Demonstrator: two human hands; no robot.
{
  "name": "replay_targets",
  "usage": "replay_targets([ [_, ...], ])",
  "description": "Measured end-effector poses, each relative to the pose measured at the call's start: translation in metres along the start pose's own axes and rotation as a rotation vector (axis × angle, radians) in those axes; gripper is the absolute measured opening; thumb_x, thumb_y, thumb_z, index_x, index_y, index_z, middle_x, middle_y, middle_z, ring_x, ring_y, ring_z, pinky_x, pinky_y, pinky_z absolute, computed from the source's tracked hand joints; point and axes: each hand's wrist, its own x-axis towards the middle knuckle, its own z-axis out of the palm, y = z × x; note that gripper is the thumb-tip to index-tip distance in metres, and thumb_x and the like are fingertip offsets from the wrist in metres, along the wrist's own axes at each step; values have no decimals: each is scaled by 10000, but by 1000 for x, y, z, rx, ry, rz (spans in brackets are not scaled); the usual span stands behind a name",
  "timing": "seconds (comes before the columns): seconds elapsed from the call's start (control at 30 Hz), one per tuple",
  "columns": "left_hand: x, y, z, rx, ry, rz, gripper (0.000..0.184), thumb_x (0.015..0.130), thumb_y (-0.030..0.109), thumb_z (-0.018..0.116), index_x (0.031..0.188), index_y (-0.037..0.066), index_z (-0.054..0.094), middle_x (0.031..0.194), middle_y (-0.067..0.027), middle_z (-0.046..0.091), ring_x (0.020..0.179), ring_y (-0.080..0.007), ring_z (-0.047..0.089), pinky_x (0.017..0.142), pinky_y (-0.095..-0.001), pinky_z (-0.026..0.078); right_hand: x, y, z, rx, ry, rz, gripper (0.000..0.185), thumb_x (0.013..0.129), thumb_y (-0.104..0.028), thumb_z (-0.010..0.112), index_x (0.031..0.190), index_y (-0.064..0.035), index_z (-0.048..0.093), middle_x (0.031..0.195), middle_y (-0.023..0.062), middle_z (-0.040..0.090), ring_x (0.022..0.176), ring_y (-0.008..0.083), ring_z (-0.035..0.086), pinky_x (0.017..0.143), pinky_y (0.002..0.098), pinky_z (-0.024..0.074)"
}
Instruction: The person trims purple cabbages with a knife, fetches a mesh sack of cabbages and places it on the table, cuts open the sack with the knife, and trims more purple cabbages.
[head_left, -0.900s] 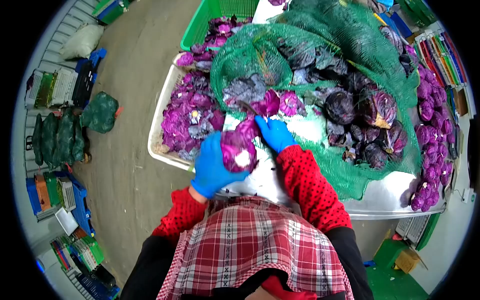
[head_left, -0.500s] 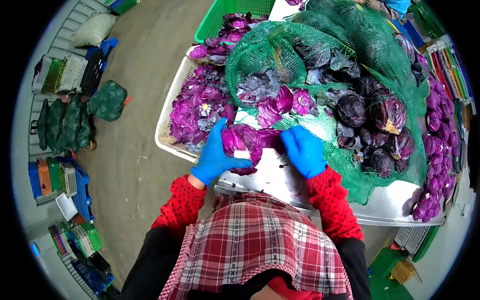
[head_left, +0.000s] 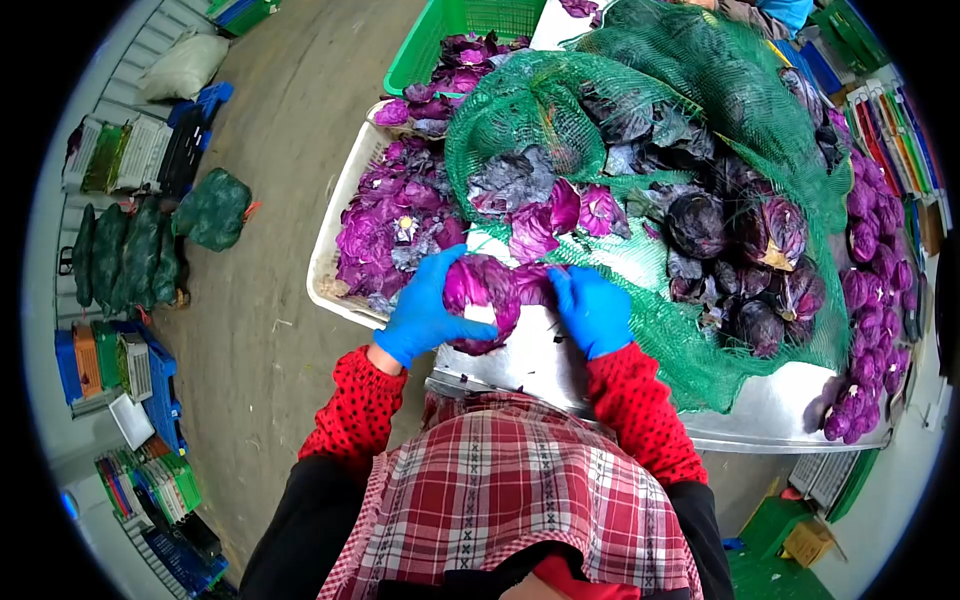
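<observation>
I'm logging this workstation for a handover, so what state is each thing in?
Left hand: gripping the cabbage
Cabbage: partly peeled, off the table
Outer leaf: pulled out sideways
Right hand: pinching that leaf's end
White crate: heaped with leaves
Green crate: partly filled with leaves
Green net: spread open, dark cabbages exposed
Right-hand row of cabbages: bright purple, piled

Bright, even light is falling across the floor, and glare is whitening patches of the metal table. The wide lens is bowing the left wall; black is swallowing the corners.
</observation>
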Motion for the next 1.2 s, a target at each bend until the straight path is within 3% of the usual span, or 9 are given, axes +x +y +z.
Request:
replay_targets([
  [0.3, 7, 2, 1, 6, -70, 20, 1172, 527, 378, 923, 1446, -14, 311, 1360, -182, 479, 1276, -299, 453, 1083, -389, 349, 7, -44, -9, 214, -69, -264, 421, 848, -430, 650, 1162, -150, 641, 1013, 93, 614, 695, 315, 649, 586, 422, 527],
  [0.4, 10, 0, 6, 272, -94, 175, 1209, 516, 401, 921, 1448, -35, 285, 1355, -189, 484, 1267, -314, 463, 1082, -397, 353, 27, -36, 1, 152, -97, -443, 303, 835, -333, 663, 1079, -153, 661, 958, 91, 612, 673, 316, 637, 573, 431, 520],
  [0.47, 10, 5, 4, 0, -112, 89, 1242, 497, 421, 920, 1446, -47, 270, 1357, -205, 477, 1270, -340, 456, 1081, -412, 354, 39, -31, 1, 136, -92, -477, 213, 825, -257, 662, 998, -133, 665, 909, 90, 612, 664, 324, 629, 563, 436, 513],
  [0.53, 9, 10, 3, 156, -47, 39, 1247, 485, 412, 923, 1444, -43, 269, 1362, -217, 465, 1263, -343, 461, 1074, -415, 361, 57, -18, 5, 228, 110, -358, 179, 819, -248, 678, 942, -119, 659, 886, 91, 622, 678, 333, 630, 570, 434, 513],
  [0.7, 13, 5, -1, -22, -139, -39, 1200, 486, 369, 932, 1427, -12, 292, 1366, -203, 441, 1265, -329, 458, 1077, -404, 362, 39, -36, -18, 267, -163, -315, 265, 840, -320, 673, 966, -88, 656, 882, 155, 635, 797, 356, 641, 684, 448, 521],
  [0.87, -5, -10, -11, 79, -130, 157, 1194, 494, 347, 934, 1437, 16, 280, 1376, -186, 427, 1270, -313, 456, 1080, -412, 359, 67, 7, 23, 296, -23, 7, 193, 853, -270, 642, 883, -79, 637, 834, 181, 631, 759, 386, 629, 653, 469, 501],
  [1.03, -21, -16, 8, -61, 176, -84, 744, 717, 222, 831, 1338, 40, 464, 1283, -131, 537, 1184, -245, 518, 1021, -364, 416, 48, -7, 0, 329, 16, 132, 236, 864, -307, 635, 931, -81, 639, 866, 174, 644, 812, 389, 635, 694, 477, 505],
  [1.13, -19, -31, 5, -215, 186, -66, 710, 710, 198, 835, 1309, 32, 490, 1277, -116, 547, 1163, -235, 533, 1004, -357, 429, 25, -52, 8, 429, 175, -194, 259, 861, -325, 623, 951, -84, 652, 885, 172, 655, 835, 377, 647, 709, 463, 519],
  [1.2, -19, -32, -5, -344, 144, -115, 718, 681, 186, 833, 1303, 37, 506, 1278, -104, 547, 1169, -234, 529, 1027, -357, 411, 27, -29, 36, 394, 15, -139, 261, 855, -324, 627, 950, -82, 653, 884, 174, 656, 836, 375, 647, 711, 463, 520],
])
